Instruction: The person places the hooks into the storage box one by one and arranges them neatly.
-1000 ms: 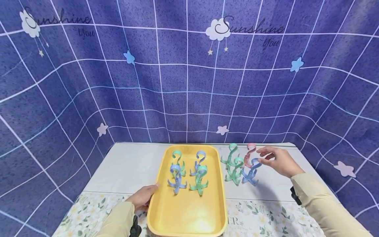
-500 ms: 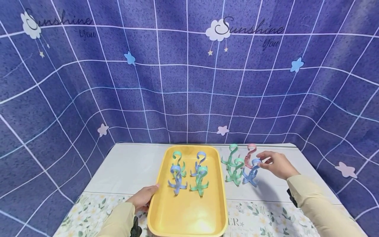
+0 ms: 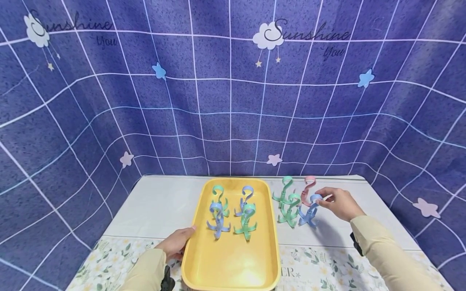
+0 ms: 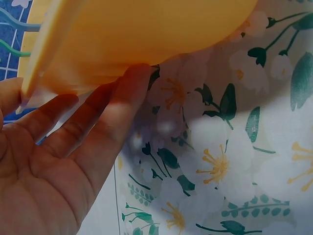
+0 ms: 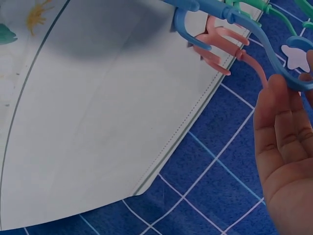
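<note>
My right hand (image 3: 342, 204) pinches the curled top of a blue multi-prong hanging hook (image 3: 308, 217). Its prongs stand on the table; in the right wrist view the fingers (image 5: 276, 115) press against the hook's curve. My left hand (image 3: 176, 242) holds the left rim of a yellow tray (image 3: 233, 262). Below that rim, in the left wrist view, its fingers (image 4: 105, 122) reach under the tray, with the thumb at the rim. Inside the tray stand several hooks: a blue hook (image 3: 218, 228) and a green hook (image 3: 245, 229) in front, a green and a blue one behind.
Beside the blue hook, right of the tray, stand a pink hook (image 3: 307, 194), a green hook (image 3: 281, 197) and another green hook (image 3: 289, 217). A floral and white cloth (image 3: 160, 206) covers the table. A blue gridded curtain (image 3: 225, 129) rises behind it.
My right hand has moved slightly left and down, and its fingers have taken hold of the blue hook's curled top. The left hand and tray have not visibly moved.
</note>
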Demonstrator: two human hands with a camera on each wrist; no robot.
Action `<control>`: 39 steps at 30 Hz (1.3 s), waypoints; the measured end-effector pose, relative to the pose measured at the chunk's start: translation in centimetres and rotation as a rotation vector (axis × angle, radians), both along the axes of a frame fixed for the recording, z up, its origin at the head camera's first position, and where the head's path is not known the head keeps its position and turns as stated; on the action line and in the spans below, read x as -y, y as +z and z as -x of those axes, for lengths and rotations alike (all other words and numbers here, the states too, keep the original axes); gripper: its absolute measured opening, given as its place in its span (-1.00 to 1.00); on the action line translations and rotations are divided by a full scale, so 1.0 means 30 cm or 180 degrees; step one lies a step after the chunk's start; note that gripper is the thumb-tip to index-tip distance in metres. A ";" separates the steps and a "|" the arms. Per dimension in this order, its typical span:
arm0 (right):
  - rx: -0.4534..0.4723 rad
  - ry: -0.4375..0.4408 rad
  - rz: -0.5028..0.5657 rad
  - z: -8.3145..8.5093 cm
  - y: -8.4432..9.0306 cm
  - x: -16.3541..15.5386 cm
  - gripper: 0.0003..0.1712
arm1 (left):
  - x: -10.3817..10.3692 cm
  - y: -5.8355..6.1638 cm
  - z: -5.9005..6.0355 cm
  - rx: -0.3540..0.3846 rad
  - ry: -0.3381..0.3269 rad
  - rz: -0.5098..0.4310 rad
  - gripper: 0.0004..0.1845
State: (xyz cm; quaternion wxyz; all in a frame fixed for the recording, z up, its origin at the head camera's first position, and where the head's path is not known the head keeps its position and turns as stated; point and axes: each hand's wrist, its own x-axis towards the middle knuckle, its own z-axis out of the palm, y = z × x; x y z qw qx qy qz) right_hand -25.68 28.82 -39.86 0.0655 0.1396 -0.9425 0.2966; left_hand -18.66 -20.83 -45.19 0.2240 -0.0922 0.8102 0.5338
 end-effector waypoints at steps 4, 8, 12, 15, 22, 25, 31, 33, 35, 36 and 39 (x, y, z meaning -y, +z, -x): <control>-0.0029 0.0005 0.0012 -0.004 -0.006 -0.004 -0.72 | 0.000 -0.001 0.000 -0.0009 -0.0008 -0.0018 -0.40; -0.0058 -0.0016 0.0041 -0.008 -0.010 -0.006 -0.75 | 0.002 0.001 0.000 -0.0009 -0.0020 -0.0008 -0.40; -0.0082 -0.0055 0.0042 -0.010 -0.013 -0.008 -0.78 | 0.004 0.006 -0.001 0.0001 -0.0051 -0.0018 -0.40; -0.0102 -0.0077 0.0058 -0.013 -0.016 -0.009 -0.80 | 0.004 0.008 -0.001 -0.0001 -0.0080 -0.0042 -0.40; -0.0137 -0.0147 0.0109 -0.020 -0.028 -0.006 -0.79 | -0.002 0.000 0.002 -0.0029 0.0080 0.0070 -0.43; -0.0153 -0.0168 0.0119 -0.023 -0.028 -0.006 -0.78 | -0.005 -0.005 0.003 -0.0045 0.0147 0.0124 -0.44; -0.0191 -0.0184 0.0108 -0.034 -0.020 -0.009 -0.76 | -0.007 -0.009 0.005 -0.0041 0.0158 0.0132 -0.45; -0.0197 -0.0186 0.0096 -0.037 -0.018 -0.011 -0.77 | -0.007 -0.010 0.007 -0.0033 0.0150 0.0128 -0.44; -0.0200 -0.0174 0.0094 -0.040 -0.011 -0.012 -0.78 | -0.007 -0.011 0.008 -0.0022 0.0151 0.0119 -0.44; -0.0204 -0.0174 0.0086 -0.042 -0.009 -0.012 -0.79 | -0.006 -0.012 0.009 -0.0026 0.0148 0.0117 -0.44; -0.0234 -0.0161 0.0063 -0.048 0.001 -0.013 -0.80 | -0.005 -0.015 0.009 -0.0038 0.0163 0.0105 -0.44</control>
